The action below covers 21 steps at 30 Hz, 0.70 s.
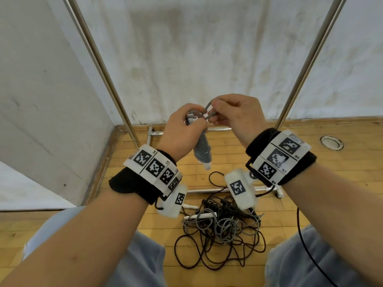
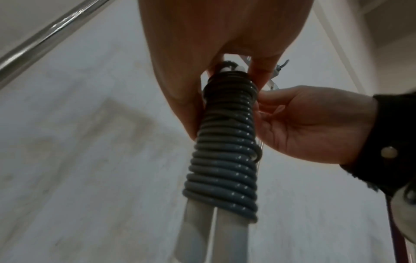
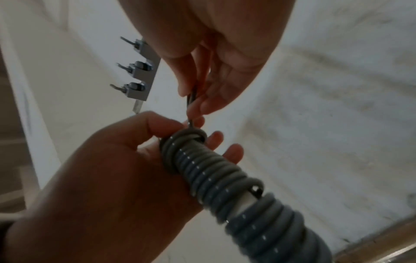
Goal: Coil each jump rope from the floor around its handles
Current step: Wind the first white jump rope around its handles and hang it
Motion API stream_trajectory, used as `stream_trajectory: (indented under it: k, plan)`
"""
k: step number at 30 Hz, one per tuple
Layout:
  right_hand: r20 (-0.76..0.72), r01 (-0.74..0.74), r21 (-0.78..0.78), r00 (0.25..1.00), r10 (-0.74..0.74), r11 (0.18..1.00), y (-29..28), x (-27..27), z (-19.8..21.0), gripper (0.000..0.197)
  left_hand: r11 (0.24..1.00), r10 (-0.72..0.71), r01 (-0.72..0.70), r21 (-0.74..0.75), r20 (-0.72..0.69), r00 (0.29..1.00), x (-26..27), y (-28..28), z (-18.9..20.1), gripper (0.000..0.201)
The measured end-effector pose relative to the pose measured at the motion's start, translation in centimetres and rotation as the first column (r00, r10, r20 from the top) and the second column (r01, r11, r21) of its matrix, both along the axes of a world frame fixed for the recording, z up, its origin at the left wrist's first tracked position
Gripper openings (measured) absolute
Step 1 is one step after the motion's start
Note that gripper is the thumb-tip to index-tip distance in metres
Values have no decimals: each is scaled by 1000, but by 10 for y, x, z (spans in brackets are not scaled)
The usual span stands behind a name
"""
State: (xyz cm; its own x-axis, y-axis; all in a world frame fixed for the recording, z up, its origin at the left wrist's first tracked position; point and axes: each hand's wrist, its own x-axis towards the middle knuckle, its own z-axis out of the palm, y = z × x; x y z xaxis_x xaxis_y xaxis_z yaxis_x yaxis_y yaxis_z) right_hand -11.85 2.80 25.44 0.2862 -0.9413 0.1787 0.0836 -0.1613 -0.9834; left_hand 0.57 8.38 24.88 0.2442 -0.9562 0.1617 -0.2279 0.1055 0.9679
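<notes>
A grey jump rope [image 1: 202, 149] is wound in tight turns round its two white handles [image 2: 195, 231], held side by side and pointing down. My left hand [image 1: 182, 129] grips the upper part of this bundle [image 3: 225, 178]. My right hand [image 1: 232, 114] pinches the last loose loop of grey rope [image 1: 208, 110] just above the bundle's top. In the right wrist view that loop [image 3: 191, 101] runs between thumb and fingers. More ropes, grey and dark [image 1: 219, 228], lie tangled on the wooden floor below, with white handles [image 1: 202, 215] among them.
A metal rack frames the spot: two slanted chrome poles [image 1: 99, 65] [image 1: 310, 65] and low base bars [image 1: 207, 190]. White wall panels stand behind and left. A round floor fitting [image 1: 331, 142] lies at right. A thin dark cable [image 1: 306, 251] crosses my right knee.
</notes>
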Motion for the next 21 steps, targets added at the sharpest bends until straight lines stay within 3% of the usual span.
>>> stream_trajectory:
  k: [3,6,12,17,21]
  plan:
    - [-9,-15,-56,1000,15,998,5,5,18,11,999,26,-23,-32,105,994,6,1,12,15]
    - [-22,-28,-126,999,26,992,9,15,43,13,990,91,-76,-122,124,988,14,4,32,18]
    - [-20,-55,-243,998,52,968,16,39,110,16,940,257,-190,-285,223,940,39,12,101,20]
    - [-32,-92,-366,996,86,926,30,62,159,18,878,373,-280,-387,189,908,58,20,156,15]
    - [-1,-24,-419,1000,26,908,31,78,198,15,839,404,-297,-455,156,901,71,24,196,17]
